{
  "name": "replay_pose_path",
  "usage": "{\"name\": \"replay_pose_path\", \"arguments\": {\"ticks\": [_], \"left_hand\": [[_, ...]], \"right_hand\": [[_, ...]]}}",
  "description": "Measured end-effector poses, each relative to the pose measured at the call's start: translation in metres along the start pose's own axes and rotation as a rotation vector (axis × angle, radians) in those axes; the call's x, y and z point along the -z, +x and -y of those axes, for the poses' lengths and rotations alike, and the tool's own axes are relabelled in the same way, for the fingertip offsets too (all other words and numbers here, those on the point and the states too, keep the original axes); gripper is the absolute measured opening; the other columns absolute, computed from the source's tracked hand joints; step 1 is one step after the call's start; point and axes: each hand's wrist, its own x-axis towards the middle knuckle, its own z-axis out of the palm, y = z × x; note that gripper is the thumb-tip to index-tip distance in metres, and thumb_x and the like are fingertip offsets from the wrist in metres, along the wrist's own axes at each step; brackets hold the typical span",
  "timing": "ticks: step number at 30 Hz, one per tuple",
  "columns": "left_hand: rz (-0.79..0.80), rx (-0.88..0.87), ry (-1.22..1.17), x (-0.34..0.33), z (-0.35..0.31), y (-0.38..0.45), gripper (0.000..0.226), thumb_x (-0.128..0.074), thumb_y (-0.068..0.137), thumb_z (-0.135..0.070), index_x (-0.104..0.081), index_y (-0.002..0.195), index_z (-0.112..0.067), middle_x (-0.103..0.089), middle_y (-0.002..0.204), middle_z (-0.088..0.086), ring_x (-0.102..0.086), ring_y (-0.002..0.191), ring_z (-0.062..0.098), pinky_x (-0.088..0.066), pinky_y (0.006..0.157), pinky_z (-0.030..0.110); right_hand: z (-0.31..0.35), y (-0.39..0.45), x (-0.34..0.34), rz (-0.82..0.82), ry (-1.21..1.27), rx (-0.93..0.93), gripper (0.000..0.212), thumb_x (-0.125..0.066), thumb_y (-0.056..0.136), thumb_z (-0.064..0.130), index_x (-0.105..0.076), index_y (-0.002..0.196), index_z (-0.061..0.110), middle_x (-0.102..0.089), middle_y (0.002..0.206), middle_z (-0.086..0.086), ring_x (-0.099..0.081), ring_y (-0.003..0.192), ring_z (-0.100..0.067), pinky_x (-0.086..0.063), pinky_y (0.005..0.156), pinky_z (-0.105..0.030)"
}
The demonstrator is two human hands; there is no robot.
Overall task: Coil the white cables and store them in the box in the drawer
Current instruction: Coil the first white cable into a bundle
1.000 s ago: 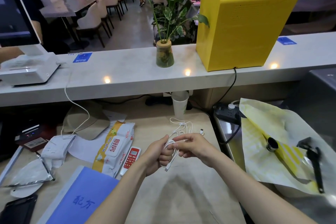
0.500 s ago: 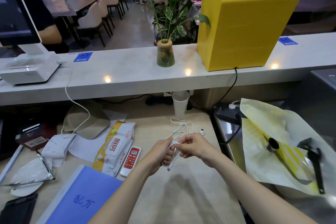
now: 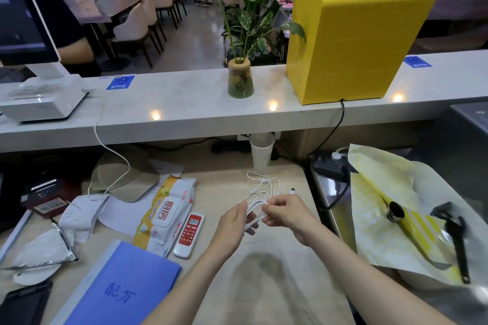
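Over the beige worktop (image 3: 264,285), our left hand (image 3: 233,223) grips the gathered loops of white cable (image 3: 257,199) while our right hand (image 3: 284,212) pinches a strand. Light, limp and springy, the bundle seems best held mid-coil. No drawer or box shows.

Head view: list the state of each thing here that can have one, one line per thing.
white cable: partly coiled, loops held between both hands, one plug end loose on the desk.
left hand: grips the coil.
right hand: pinches the strands.
paper cup: upright.
blue folder: closed, flat.
wipes pack: flap closed.
monitor: on.
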Motion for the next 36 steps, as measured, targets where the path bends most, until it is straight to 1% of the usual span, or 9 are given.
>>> {"name": "replay_pose_path", "arguments": {"ticks": [5, 9, 13, 17, 20, 24, 27, 32, 36], "left_hand": [[-0.175, -0.071, 0.168, -0.004, 0.011, 0.002, 0.064, -0.028, 0.107, -0.048, -0.062, 0.061, -0.019, -0.065, 0.054, -0.002, -0.059, 0.055, 0.010, -0.043, 0.057, 0.027], [-0.235, -0.123, 0.261, -0.002, 0.011, 0.009, 0.062, -0.032, 0.108, -0.041, -0.058, 0.055, -0.022, -0.066, 0.060, -0.001, -0.065, 0.070, 0.024, -0.047, 0.073, 0.039], [-0.201, -0.153, 0.347, 0.001, 0.011, 0.011, 0.059, -0.033, 0.108, -0.038, -0.051, 0.054, -0.024, -0.060, 0.058, -0.003, -0.063, 0.071, 0.027, -0.046, 0.072, 0.040], [-0.138, -0.138, 0.347, 0.001, 0.012, 0.010, 0.057, -0.032, 0.108, -0.036, -0.059, 0.061, -0.020, -0.067, 0.067, 0.003, -0.066, 0.075, 0.028, -0.050, 0.075, 0.043], [-0.105, -0.115, 0.305, -0.002, 0.007, 0.008, 0.057, -0.033, 0.109, -0.034, -0.059, 0.060, -0.018, -0.068, 0.066, 0.003, -0.067, 0.075, 0.028, -0.052, 0.079, 0.044], [-0.076, -0.108, 0.273, -0.005, 0.003, 0.005, 0.057, -0.033, 0.108, -0.034, -0.058, 0.060, -0.017, -0.070, 0.069, 0.008, -0.068, 0.076, 0.030, -0.052, 0.078, 0.042], [-0.047, -0.086, 0.253, -0.007, 0.001, 0.004, 0.059, -0.031, 0.109, -0.035, -0.057, 0.059, -0.017, -0.068, 0.066, 0.006, -0.066, 0.071, 0.027, -0.048, 0.073, 0.036], [-0.038, -0.051, 0.225, -0.011, -0.001, 0.002, 0.056, -0.032, 0.108, -0.034, -0.055, 0.059, -0.021, -0.066, 0.065, 0.000, -0.065, 0.070, 0.024, -0.050, 0.074, 0.037], [-0.040, -0.086, 0.291, -0.011, -0.002, 0.004, 0.051, -0.033, 0.108, -0.034, -0.056, 0.063, -0.021, -0.065, 0.066, 0.000, -0.067, 0.078, 0.029, -0.051, 0.078, 0.044]], "right_hand": [[-0.004, 0.002, 0.000, 0.011, 0.078, -0.014, 0.010, -0.072, 0.087, 0.005, -0.065, 0.090, -0.001, -0.064, 0.068, -0.011, -0.070, 0.060, -0.016, -0.057, 0.061, -0.023], [-0.006, 0.002, 0.000, 0.092, 0.059, -0.013, 0.013, -0.074, 0.087, 0.011, -0.065, 0.087, 0.002, -0.063, 0.071, -0.011, -0.069, 0.064, -0.015, -0.056, 0.063, -0.022], [-0.009, 0.001, 0.004, 0.120, -0.049, 0.023, 0.020, -0.074, 0.087, 0.021, -0.063, 0.093, 0.006, -0.065, 0.079, -0.010, -0.070, 0.068, -0.017, -0.055, 0.065, -0.024], [-0.015, 0.000, 0.000, 0.096, -0.271, 0.151, 0.022, -0.063, 0.092, 0.043, -0.063, 0.113, 0.034, -0.068, 0.096, 0.003, -0.072, 0.078, -0.012, -0.051, 0.065, -0.020], [-0.020, 0.003, -0.002, 0.100, -0.545, 0.332, 0.026, -0.048, 0.096, 0.054, -0.063, 0.092, 0.033, -0.063, 0.085, 0.011, -0.065, 0.073, -0.007, -0.046, 0.066, -0.015], [-0.029, 0.007, 0.000, 0.046, -0.753, 0.423, 0.043, -0.033, 0.096, 0.061, -0.050, 0.076, 0.028, -0.059, 0.079, 0.009, -0.059, 0.071, -0.009, -0.051, 0.074, -0.035], [-0.030, 0.005, 0.002, 0.009, -0.824, 0.461, 0.047, -0.025, 0.096, 0.065, -0.050, 0.069, 0.035, -0.059, 0.074, 0.018, -0.056, 0.071, -0.007, -0.048, 0.072, -0.038], [-0.027, 0.005, 0.001, -0.084, -0.845, 0.337, 0.079, -0.017, 0.088, 0.076, -0.060, 0.058, 0.017, -0.061, 0.058, 0.006, -0.058, 0.065, -0.010, -0.047, 0.072, -0.036], [-0.026, 0.007, 0.000, -0.121, -0.797, 0.229, 0.083, -0.023, 0.091, 0.074, -0.056, 0.044, 0.014, -0.062, 0.054, -0.001, -0.062, 0.064, -0.016, -0.049, 0.076, -0.039]]}}
